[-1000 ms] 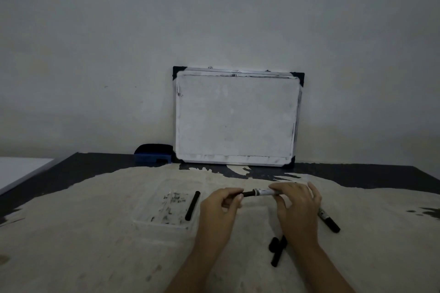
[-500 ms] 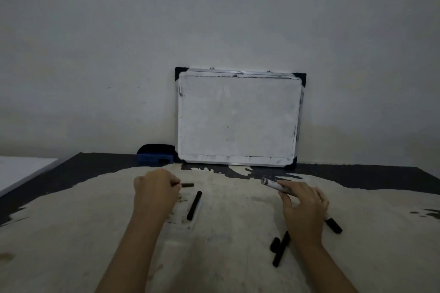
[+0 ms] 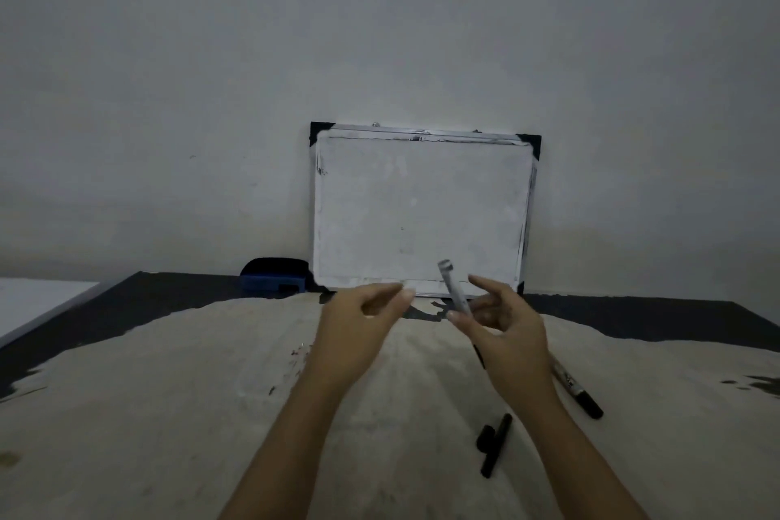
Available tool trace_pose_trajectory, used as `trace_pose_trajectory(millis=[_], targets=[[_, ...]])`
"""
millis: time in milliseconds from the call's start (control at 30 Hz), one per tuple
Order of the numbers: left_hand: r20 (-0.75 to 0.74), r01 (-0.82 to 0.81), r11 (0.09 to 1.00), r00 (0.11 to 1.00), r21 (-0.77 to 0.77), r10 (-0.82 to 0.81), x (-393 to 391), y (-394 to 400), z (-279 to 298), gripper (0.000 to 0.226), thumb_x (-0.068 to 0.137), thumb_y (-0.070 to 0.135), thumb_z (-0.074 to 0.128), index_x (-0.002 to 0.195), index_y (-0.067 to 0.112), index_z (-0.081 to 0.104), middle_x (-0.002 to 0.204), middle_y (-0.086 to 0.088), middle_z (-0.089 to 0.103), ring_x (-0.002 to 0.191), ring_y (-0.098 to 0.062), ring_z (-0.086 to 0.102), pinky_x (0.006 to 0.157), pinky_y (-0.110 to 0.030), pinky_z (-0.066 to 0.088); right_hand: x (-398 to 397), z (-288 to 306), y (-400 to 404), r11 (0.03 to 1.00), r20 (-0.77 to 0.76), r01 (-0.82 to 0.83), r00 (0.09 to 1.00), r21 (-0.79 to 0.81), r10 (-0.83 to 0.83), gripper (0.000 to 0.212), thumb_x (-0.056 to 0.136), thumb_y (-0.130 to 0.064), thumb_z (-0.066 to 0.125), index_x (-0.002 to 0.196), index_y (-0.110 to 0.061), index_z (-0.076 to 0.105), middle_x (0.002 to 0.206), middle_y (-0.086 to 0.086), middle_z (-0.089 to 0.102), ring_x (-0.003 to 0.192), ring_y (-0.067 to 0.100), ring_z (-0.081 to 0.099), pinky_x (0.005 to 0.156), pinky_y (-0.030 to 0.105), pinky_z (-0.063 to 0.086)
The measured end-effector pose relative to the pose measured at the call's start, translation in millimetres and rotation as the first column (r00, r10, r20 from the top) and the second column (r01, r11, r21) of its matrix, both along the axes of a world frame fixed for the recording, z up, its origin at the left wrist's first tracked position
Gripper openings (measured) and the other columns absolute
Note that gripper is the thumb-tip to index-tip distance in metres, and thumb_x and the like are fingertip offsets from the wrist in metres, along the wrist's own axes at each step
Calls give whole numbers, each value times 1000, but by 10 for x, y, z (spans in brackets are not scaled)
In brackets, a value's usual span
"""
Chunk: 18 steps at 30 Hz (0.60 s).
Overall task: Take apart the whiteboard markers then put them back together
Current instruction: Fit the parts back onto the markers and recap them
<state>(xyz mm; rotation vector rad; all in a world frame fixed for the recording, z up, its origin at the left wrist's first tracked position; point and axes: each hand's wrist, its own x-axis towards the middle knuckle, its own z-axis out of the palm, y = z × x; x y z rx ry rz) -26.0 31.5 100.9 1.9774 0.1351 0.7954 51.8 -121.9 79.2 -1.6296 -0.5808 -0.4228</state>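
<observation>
Right hand (image 3: 508, 329) pinches the pale marker barrel (image 3: 453, 287) upright before the whiteboard (image 3: 422, 211) — lower end hidden; left hand (image 3: 358, 319) loosely curled, blurred — contents cannot be told.

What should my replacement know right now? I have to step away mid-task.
Right hand: grip shut on the pale grey marker barrel, its open end tilted up.
Left hand: open, holding nothing visible.
On the worn beige tabletop: two black marker pieces near the right forearm, and a black-capped marker to the right.
Done: barrel apparently emptied.
Left: reassemble it; the capped marker looks untouched.
</observation>
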Motion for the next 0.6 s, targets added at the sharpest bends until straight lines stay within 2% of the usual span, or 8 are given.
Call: trace_pose_trajectory(millis=[100,200,333,400,433,500,600], targets=[[36,83,996,996,-40,-82,35,-245,-2,30,81,35,64,106,19,69,93,10,70,82,11,62,72,-1,46,-90,80,58,990,-8,-135,991,32,136,45,71,-16,78,112,-19,57,82,5,67,73,9,67,65,20,57],[69,84,994,995,-73,-78,51,-333,-36,21,82,35,63,95,21,71,86,9,73,81,4,65,73,-8,49,-139,102,96,974,-26,-224,974,38,225,41,74,-16,75,110,-16,56,83,8,69,75,13,70,66,26,59],[98,64,987,994,-146,-50,68,-296,-57,16,81,33,64,87,19,72,82,4,74,80,-3,67,76,-17,52,-159,107,122,962,-52,-272,961,13,272,33,74,-16,75,101,-13,57,79,6,69,72,14,70,63,24,58],[104,60,987,994,-149,-45,75,-261,-53,18,81,31,64,85,15,72,80,0,74,79,-7,68,75,-19,53,-126,140,83,941,-135,-339,933,-15,334,30,73,-13,77,97,-11,59,81,7,71,72,14,70,63,21,57],[106,54,986,994,-157,-38,80,-239,-46,17,82,30,64,85,15,71,81,-1,74,79,-8,68,75,-19,53,-93,163,36,932,-196,-357,920,-66,338,29,72,-14,78,96,-11,60,82,5,71,72,12,70,63,20,57],[107,37,983,994,-180,-18,85,-184,-32,18,81,30,64,86,14,70,83,-3,74,82,-11,68,77,-22,53,-6,206,-99,898,-323,-333,916,-287,237,25,73,-24,77,92,-14,63,81,0,71,67,8,69,57,16,53],[107,25,979,994,-202,-4,69,-89,-19,19,81,31,64,89,15,69,86,-4,74,84,-13,68,79,-23,53,141,180,-311,742,-469,-290,882,-604,-37,23,78,-29,72,76,-9,61,68,0,68,51,6,62,44,15,47]])
